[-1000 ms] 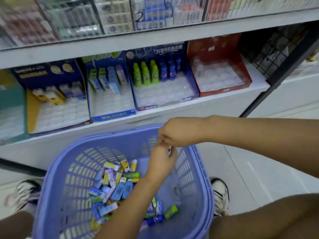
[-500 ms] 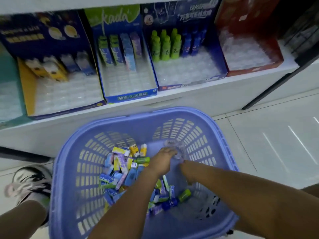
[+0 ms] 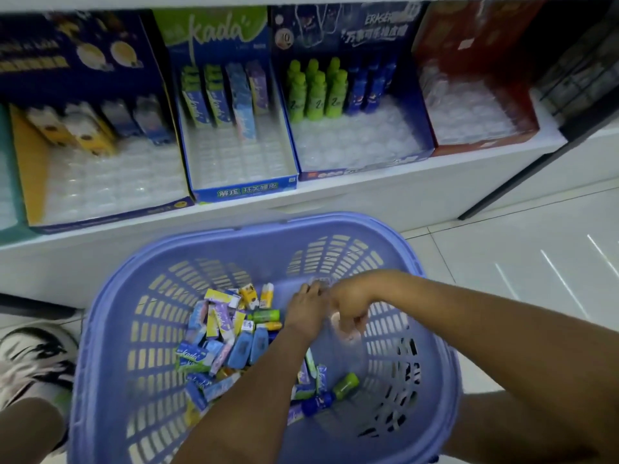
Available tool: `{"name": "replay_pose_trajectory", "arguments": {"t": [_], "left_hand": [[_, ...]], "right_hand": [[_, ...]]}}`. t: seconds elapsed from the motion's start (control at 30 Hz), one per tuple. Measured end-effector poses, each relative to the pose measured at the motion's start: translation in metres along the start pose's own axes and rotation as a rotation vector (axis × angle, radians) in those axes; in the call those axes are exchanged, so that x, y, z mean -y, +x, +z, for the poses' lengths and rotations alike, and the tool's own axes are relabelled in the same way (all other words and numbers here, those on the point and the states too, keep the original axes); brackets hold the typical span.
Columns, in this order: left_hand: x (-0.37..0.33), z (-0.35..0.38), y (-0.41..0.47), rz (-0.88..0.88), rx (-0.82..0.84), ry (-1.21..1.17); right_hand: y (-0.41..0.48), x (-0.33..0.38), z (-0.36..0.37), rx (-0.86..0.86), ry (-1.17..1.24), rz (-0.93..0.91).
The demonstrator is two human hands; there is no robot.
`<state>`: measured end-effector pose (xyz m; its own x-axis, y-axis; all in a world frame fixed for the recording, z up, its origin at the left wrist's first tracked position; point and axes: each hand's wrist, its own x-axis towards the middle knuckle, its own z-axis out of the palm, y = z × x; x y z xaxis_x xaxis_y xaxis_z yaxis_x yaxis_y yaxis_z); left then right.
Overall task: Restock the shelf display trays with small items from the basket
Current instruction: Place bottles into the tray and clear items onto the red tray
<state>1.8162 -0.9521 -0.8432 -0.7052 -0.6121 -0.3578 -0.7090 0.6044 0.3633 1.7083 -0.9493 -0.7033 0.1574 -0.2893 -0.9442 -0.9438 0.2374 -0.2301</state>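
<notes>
Fingers on your L hand (image 3: 306,309) bend fwd, tips blurred, so can't tell if they pinch anything. R hand (image 3: 348,313) is just beside it, fingers (image 3: 351,326) curled down; can't tell whether they hold something. Both hands are low inside the basket (image 3: 268,226), just R of the items (image 3: 227,336) piled on its floor: small boxes plus a few bottles. Your shoe (image 3: 30,360) is L of the basket. Beyond, the shelf (image 3: 368,199) carries trays (image 3: 241,162) side by side; three hold stock in their back rows.
</notes>
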Motion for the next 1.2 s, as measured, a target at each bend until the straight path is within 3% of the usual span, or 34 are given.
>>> {"name": "replay_pose_trajectory", "arguments": {"t": [0.13,0.23,0.37,0.47,0.53,0.63,0.73,0.87,1.0,1.2], "left_hand": [[0.005,-0.011,-0.002,-0.192,0.104,-0.227],[-0.008,-0.034,-0.011,-0.259,-0.031,-0.555],[-0.039,-0.090,-0.023,-0.133,-0.114,-0.836],[-0.068,-0.146,-0.028,0.019,-0.177,-0.870],[-0.088,-0.178,-0.031,0.086,-0.209,-0.880],[-0.116,-0.213,-0.028,0.117,-0.211,-1.084],[-0.138,-0.235,-0.012,0.132,-0.263,-1.149],[-0.160,-0.256,0.025,0.123,-0.339,-0.986],[-0.179,-0.273,0.057,0.197,-0.479,-0.563],[-0.193,-0.273,0.087,0.192,-0.464,-0.194]], "right_hand": [[-0.050,-0.006,-0.044,0.034,0.424,-0.171],[-0.087,-0.022,-0.066,0.033,0.631,-0.374],[-0.127,-0.053,-0.084,-0.003,0.819,-0.743],[-0.154,-0.079,-0.090,-0.148,0.943,-0.925],[-0.167,-0.096,-0.096,-0.338,1.065,-0.997],[-0.184,-0.119,-0.109,-0.647,1.207,-1.019],[-0.193,-0.141,-0.120,-0.865,1.338,-1.007],[-0.190,-0.169,-0.138,-1.204,1.391,-0.821],[-0.170,-0.189,-0.170,-1.479,1.020,-0.404],[-0.145,-0.205,-0.196,-1.423,0.438,0.005]]}}
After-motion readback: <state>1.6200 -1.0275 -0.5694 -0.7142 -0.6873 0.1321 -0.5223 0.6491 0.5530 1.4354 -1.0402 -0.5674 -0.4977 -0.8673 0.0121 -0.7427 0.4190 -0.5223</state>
